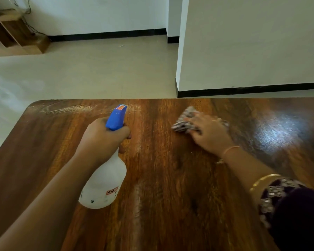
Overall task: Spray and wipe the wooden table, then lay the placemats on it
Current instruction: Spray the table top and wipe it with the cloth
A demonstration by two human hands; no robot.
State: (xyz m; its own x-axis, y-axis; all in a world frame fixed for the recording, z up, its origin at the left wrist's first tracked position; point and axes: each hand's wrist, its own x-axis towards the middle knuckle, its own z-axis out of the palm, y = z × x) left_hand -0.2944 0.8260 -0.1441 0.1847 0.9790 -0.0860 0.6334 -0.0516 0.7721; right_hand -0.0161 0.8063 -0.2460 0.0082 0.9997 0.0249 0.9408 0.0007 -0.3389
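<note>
— What are your hands doing?
— My left hand (101, 138) is wrapped tight around the neck of the spray bottle (105, 180), left of the cloth (184, 120). My right hand (209, 132) presses flat on that cloth.
— And the cloth?
— On the table (163, 187), near its far edge.

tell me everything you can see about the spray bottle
The spray bottle has a white, slightly translucent plastic body with a small red-and-white label low on its side and a blue trigger head with an orange sticker on top. The left hand has its grip around the neck, nozzle pointing away. Whether its base rests on the wooden table is unclear.
</note>
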